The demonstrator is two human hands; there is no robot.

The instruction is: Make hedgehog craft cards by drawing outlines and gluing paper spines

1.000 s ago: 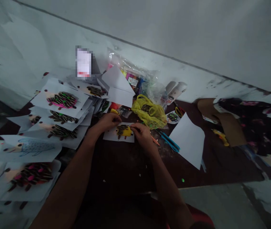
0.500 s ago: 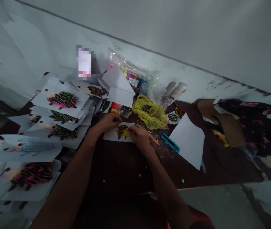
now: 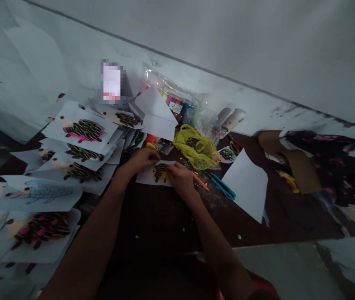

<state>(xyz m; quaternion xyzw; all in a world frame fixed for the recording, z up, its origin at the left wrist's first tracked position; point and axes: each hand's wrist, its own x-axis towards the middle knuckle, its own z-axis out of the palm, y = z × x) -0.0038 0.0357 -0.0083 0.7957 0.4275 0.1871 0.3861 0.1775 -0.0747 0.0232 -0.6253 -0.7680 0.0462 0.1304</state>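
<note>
Near field: my left hand (image 3: 141, 160) lies on the upper left corner of a white sheet (image 3: 144, 177), fingers (image 3: 154, 155) curled and pressing down on the paper. My right hand (image 3: 181, 179) sits at the sheet's right end, its fingertips (image 3: 168, 166) bunched against a paper hedgehog (image 3: 160, 172) with dark strips and a yellow patch. Whether they grip a strip, I cannot tell. The sheet lies flat on a dark surface (image 3: 152, 216), directly under both hands.

Just right of my right fingers: an orange pencil (image 3: 201, 182), then blue-handled scissors (image 3: 222, 186), then a loose blank sheet (image 3: 246, 183). Just beyond the fingers: a yellow plastic bag (image 3: 196, 148).

Left of my left fingers: overlapping hedgehog sheets (image 3: 80, 131), spreading toward the surface's left edge. Farther ahead of the fingers: folded blank paper (image 3: 155, 113) and a clear bag of coloured packets (image 3: 177, 100), against the wall (image 3: 196, 41). Far right of the fingers: brown cardboard (image 3: 293, 162) beside a dark floral cloth (image 3: 327, 166).
</note>
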